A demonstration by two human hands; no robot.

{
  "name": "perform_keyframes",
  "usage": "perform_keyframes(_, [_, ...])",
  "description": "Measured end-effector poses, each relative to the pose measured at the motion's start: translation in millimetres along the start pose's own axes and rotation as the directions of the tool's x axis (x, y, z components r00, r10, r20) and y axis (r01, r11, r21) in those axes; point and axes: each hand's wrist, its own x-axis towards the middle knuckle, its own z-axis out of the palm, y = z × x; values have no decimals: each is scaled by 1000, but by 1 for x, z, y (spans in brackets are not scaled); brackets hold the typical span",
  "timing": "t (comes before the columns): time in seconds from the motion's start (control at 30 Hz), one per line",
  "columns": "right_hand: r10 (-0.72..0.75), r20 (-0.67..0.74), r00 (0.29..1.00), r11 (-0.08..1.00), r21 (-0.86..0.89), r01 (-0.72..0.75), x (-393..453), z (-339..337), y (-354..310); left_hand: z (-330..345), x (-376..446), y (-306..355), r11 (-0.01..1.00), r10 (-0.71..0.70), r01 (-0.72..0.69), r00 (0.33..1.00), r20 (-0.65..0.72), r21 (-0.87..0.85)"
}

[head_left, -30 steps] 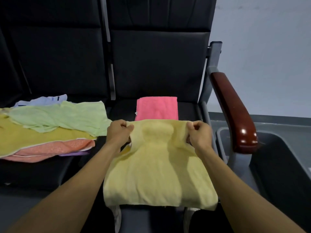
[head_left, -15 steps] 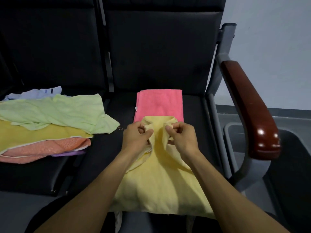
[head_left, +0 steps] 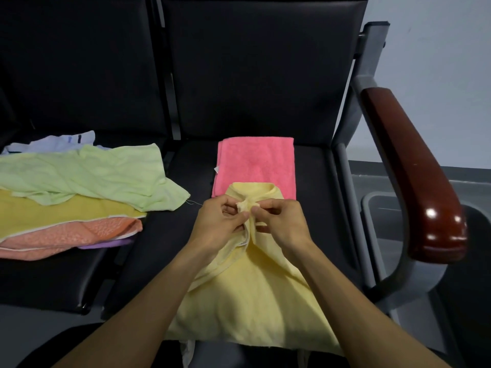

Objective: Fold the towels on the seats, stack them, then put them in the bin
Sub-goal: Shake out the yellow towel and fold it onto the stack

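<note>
A pale yellow towel (head_left: 255, 301) lies on the right seat (head_left: 164, 235), draped toward me over its front edge. My left hand (head_left: 220, 227) and my right hand (head_left: 284, 224) are side by side, each pinching a far corner of it, the two corners pressed together at the middle. Behind them a folded pink towel (head_left: 256, 163) lies flat on the same seat, its near edge overlapped by the yellow towel. On the left seat sits a loose pile of unfolded towels (head_left: 69, 197): light green on top, then mustard yellow, orange, purple and a white-blue one behind.
A grey bin (head_left: 382, 224) stands on the floor at the right, beyond the seat's grey frame and the brown wooden armrest (head_left: 414, 176). Black seat backs rise behind both seats. A grey wall lies at the right.
My hands, a towel's width apart a second ago, have come together at the middle, bringing the two far corners of the yellow towel to meet. The view has moved closer.
</note>
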Motion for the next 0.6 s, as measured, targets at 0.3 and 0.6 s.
perform_keyframes(0.3, [20,102,995,1000,-2,-20,-10,0,-6,-4,-4,-2,996,47,-54,994,100,67])
perform_keyframes(0.6, [-281,4,960,782,-579,231,-3,-12,-6,7,-11,-14,861,184,-258,961,205,438])
